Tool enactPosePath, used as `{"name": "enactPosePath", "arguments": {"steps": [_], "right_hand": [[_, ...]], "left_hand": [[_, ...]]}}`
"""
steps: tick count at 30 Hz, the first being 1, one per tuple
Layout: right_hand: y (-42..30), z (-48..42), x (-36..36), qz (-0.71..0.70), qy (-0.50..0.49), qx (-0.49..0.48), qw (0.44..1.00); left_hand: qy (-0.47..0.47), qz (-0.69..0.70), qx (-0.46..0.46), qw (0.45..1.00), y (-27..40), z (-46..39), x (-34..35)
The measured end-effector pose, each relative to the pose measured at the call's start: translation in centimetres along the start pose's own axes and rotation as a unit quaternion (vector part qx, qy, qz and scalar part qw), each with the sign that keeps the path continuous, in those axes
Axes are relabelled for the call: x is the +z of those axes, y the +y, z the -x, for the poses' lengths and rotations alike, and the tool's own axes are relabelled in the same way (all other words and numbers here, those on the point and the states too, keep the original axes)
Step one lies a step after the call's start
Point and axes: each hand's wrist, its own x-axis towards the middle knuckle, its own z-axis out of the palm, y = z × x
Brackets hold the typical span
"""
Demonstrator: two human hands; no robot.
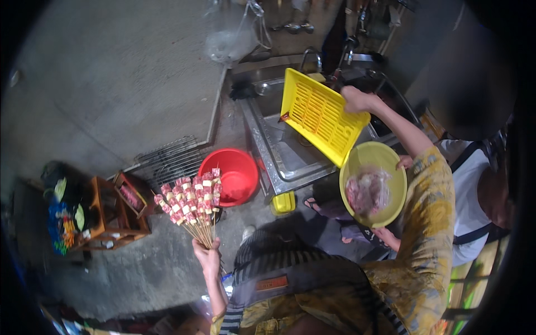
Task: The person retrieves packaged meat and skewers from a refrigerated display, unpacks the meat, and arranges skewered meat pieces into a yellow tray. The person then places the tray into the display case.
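My left hand (207, 253) grips a fanned bundle of wooden skewers threaded with cubes of red meat and pale pieces (194, 197). Part of the bundle overlaps the view of a red plastic basin (234, 176). My right hand (358, 99) holds a yellow slotted plastic basket (316, 113) by its far end, tilted above the sink (284, 146). A dark reddish scrap clings to the basket's left corner. Near its lower corner, another person's hands hold a yellow-green basin (400, 184) with raw meat and what looks like clear plastic (368, 192) inside.
The other person stands at the right, close to my right arm. A metal wire rack (171, 157) lies along the wall, beside a wooden stool-like stand (102, 209). A small yellow container (284, 203) is below the sink's corner. Ladles (293, 27) and a plastic bag (230, 42) hang behind.
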Motion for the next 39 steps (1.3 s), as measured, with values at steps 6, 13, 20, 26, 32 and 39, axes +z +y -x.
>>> {"name": "enactPosePath", "arguments": {"steps": [6, 13, 20, 26, 32, 39], "right_hand": [[1.0, -9.8, 2.4, 0.306, 0.009, -0.078, 0.949], [1.5, -14.1, 2.1, 0.404, 0.010, -0.029, 0.914], [-1.7, -15.1, 1.6, 0.416, 0.010, -0.015, 0.909], [-1.7, -15.0, 1.7, 0.410, 0.025, -0.027, 0.911], [1.0, -13.9, 3.9, 0.401, 0.037, -0.089, 0.911], [3.5, -11.4, 7.9, 0.394, 0.023, -0.077, 0.916]], "left_hand": [[-0.016, -0.047, 0.016, 0.999, -1.9, -7.9, 5.8], [-0.077, -0.054, 0.001, 0.996, -0.7, -15.3, 9.9], [-0.098, -0.032, -0.029, 0.994, 0.0, -18.1, 9.6], [-0.119, -0.018, 0.034, 0.992, -0.3, -19.0, 10.1], [-0.122, -0.033, 0.037, 0.991, -0.2, -19.2, 10.0], [-0.160, -0.041, 0.029, 0.986, -0.1, -19.9, 10.5]]}}
